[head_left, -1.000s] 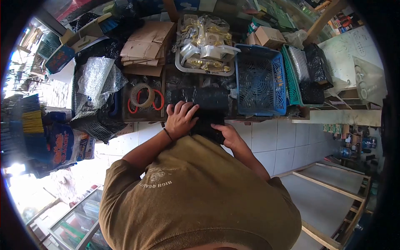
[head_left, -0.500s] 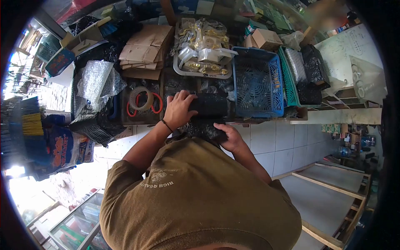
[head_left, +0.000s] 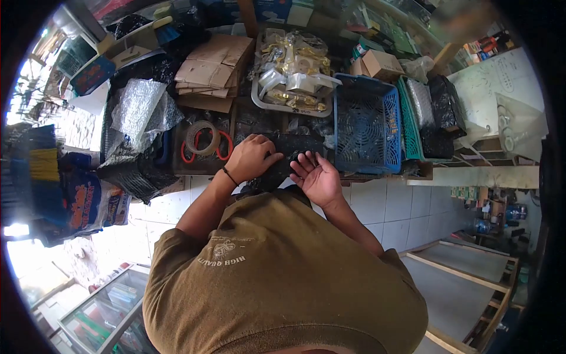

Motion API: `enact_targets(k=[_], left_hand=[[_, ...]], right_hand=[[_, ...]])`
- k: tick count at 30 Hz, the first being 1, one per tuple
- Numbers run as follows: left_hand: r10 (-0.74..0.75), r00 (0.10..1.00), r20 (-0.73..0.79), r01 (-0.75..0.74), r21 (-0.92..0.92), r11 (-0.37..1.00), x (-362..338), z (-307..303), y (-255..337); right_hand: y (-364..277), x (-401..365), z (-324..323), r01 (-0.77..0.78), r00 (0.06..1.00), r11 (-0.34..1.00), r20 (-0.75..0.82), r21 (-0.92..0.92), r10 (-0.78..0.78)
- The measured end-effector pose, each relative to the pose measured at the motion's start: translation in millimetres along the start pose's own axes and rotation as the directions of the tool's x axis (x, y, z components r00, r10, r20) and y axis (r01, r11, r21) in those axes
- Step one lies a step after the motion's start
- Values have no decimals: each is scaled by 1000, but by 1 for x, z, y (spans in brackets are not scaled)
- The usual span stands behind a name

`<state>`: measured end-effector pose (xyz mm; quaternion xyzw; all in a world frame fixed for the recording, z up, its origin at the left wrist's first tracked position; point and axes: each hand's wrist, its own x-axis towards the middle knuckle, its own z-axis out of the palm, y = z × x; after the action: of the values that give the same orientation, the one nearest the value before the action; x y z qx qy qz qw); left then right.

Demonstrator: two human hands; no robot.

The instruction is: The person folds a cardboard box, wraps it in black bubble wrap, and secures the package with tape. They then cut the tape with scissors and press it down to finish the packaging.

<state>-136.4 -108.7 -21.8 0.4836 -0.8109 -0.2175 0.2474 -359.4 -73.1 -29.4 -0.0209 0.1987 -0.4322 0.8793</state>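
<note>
A dark bundle of black bubble wrap lies at the table's front edge, partly hidden by both hands. My left hand bears down on its left side, fingers bent over it and thumb pointing right. A strip of the black wrap hangs between my hands toward my body. My right hand is turned palm up beside the bundle's front right, fingers apart and slightly curled, with nothing in them. Left of my left hand are a roll of clear tape and red-handled scissors.
A blue basket stands to the right, by a green basket. Behind the bundle is a white tray of gold-coloured fittings. Flattened cardboard and clear bubble wrap lie at the left.
My right hand has come off the bundle's near edge, moved up and turned palm up, its fingers opening. My left hand stays on the wrap, its fingers now more bent.
</note>
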Motion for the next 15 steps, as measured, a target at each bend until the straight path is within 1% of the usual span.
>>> enact_targets(k=[1, 2, 4, 5, 7, 8, 10, 11, 13, 14, 15], left_hand=[[-10, 997, 82, 14, -51, 999, 0, -8, 2], [-18, 997, 76, 22, -51, 998, -1, -15, 6], [-62, 975, 211, 78, -66, 995, -3, -26, 16], [-69, 976, 205, 84, -65, 994, -6, -22, 18], [32, 999, 42, -39, 173, 984, -12, -10, 18], [30, 999, 38, -36, 176, 984, -12, -7, 14], [17, 995, 101, -31, 136, 990, -9, -6, 10], [19, 995, 99, -33, 136, 990, -6, -9, 9], [-186, 963, 195, 187, 14, 982, 3, -18, 8], [-183, 964, 193, 184, 14, 983, 7, -19, 5], [-184, 969, 165, 189, -11, 982, 11, -20, 1]], right_hand=[[0, 2, -1, 13, 999, 1000, 41, 22, -14], [1, 4, 0, 4, 999, 1000, 42, 18, -4], [1, 7, 2, 7, 999, 997, 41, 81, -10], [1, 9, 1, -1, 999, 997, 43, 78, -2], [0, 13, -1, 2, 997, 996, 78, 91, -9], [0, 15, -1, -1, 997, 996, 82, 88, -6], [1, 17, 0, 19, 999, 993, 42, 119, -24], [1, 17, 2, 21, 999, 993, 43, 117, -26], [3, 19, 5, 83, 996, 992, -31, 90, -81], [4, 19, 5, 86, 996, 992, -28, 87, -84], [5, 19, 4, 109, 991, 992, -78, 65, -104]])
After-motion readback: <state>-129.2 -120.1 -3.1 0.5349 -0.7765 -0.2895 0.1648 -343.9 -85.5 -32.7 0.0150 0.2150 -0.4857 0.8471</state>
